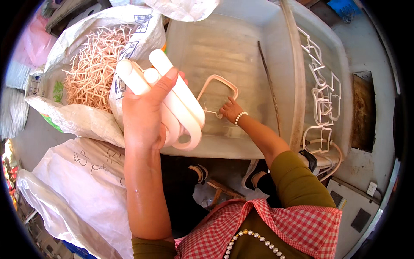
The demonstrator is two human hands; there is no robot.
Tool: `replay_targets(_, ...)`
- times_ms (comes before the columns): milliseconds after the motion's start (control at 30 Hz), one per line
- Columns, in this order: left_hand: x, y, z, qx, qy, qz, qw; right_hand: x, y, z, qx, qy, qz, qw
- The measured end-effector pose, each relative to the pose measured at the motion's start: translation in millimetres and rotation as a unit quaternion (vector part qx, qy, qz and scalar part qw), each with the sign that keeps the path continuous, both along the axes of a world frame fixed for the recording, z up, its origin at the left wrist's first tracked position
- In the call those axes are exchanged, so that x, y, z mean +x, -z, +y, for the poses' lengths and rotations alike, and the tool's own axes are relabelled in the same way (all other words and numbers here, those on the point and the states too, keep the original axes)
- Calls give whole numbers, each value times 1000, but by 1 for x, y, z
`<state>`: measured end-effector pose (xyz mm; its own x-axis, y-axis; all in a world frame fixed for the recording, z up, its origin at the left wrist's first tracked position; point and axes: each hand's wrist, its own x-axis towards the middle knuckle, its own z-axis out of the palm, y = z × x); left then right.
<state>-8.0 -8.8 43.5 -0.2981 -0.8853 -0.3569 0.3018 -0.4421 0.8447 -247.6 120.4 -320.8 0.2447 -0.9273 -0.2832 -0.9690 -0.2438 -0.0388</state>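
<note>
In my left hand (146, 108) is a bundle of several pale pink plastic U-shaped handles (185, 101), with my fingers and thumb wrapped round them. Their rounded ends stick up past my thumb. Lower and farther right, my right hand (231, 110) reaches over the large pale tub (235, 149). Its fingers are closed at one end of a single pale pink U-shaped handle (220, 78). A thin branching plastic sprue (210, 112) shows beside those fingertips; whether it is joined to the handle, I cannot tell.
At the left, an open white woven sack (88, 110) holds many pale plastic sprues (97, 69). Another white sack (73, 168) lies nearer me. A dark thin rod (268, 82) rests in the tub. Right of its divider (297, 86), several white looped frames (321, 101) stand in another tub.
</note>
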Motion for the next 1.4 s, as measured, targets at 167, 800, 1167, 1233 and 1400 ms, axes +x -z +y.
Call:
replay_targets(167,-7,9,11,16,65,1,998,9,-76,7,-90,364,-332,866)
replay_targets(800,-26,18,70,30,221,186,957,96,-353,17,-143,397,-820,386)
replay_targets(1167,-31,10,84,-43,237,104,965,72,-382,17,-344,361,-692,521)
replay_targets(1233,-29,8,85,-46,228,101,967,97,-372,29,-494,271,-433,704)
replay_targets(1400,-47,52,80,-159,262,26,952,150,-390,61,-395,-121,-300,860)
